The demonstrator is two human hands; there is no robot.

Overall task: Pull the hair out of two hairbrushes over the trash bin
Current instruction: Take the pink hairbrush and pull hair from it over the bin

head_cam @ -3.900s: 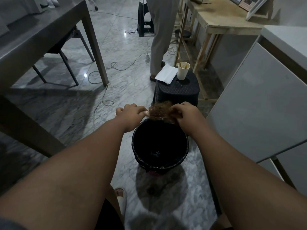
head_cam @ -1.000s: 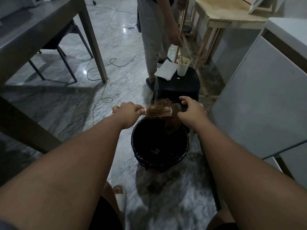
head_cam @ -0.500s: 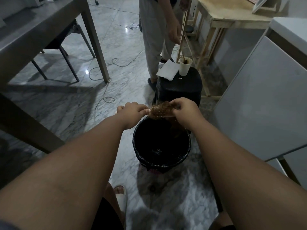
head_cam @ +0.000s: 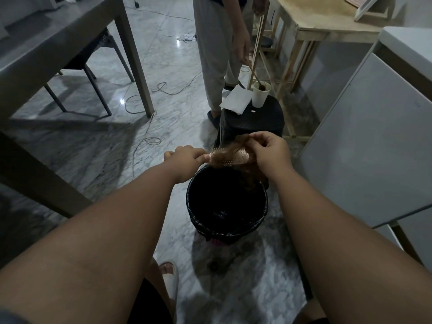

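Between two outstretched hands, the left hand (head_cam: 184,160) grips a hairbrush (head_cam: 225,157) by its handle while the right hand (head_cam: 271,153) pinches brown hair (head_cam: 240,142) off its bristles, above a black trash bin (head_cam: 228,232).

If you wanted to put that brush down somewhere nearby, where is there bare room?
The black stool just beyond the trash bin is crowded at its far edge by a white napkin and paper cup; its near part is bare. The marble floor between the bin and the grey table's leg is open, apart from thin cables.
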